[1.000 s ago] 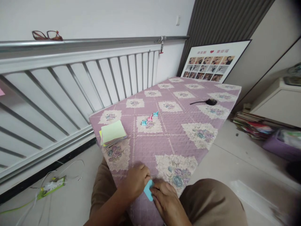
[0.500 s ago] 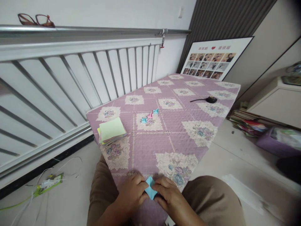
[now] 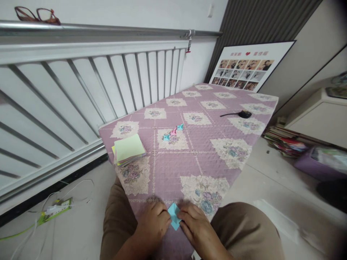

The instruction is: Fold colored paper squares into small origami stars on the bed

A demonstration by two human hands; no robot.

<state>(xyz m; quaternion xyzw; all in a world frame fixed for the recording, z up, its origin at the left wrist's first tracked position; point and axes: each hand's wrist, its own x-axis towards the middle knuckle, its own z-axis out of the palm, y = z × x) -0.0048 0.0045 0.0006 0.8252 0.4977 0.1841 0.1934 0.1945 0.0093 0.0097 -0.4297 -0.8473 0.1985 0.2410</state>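
Note:
A small light-blue folded paper (image 3: 175,216), roughly diamond-shaped with crease lines, lies at the near edge of the table between my two hands. My left hand (image 3: 155,221) is closed, its curled fingers at the paper's left corner. From the other side my right hand (image 3: 195,223) pinches the right corner between thumb and fingers. Farther up the table sit small folded paper pieces: a blue one (image 3: 166,138), a pink one (image 3: 173,132) and another blue one (image 3: 180,127). A stack of coloured paper sheets (image 3: 129,148), pale green on top, rests at the table's left edge.
A purple flowered tablecloth (image 3: 173,169) covers the table. Toward its far right lies a black round object with a thin tail (image 3: 244,114). A white radiator (image 3: 135,79) runs along the left. On the floor is a green-edged power strip (image 3: 56,211) with cables.
My left fingers have curled in more at the paper's left corner, and the folds showing on the paper differ slightly. The view has shifted a little.

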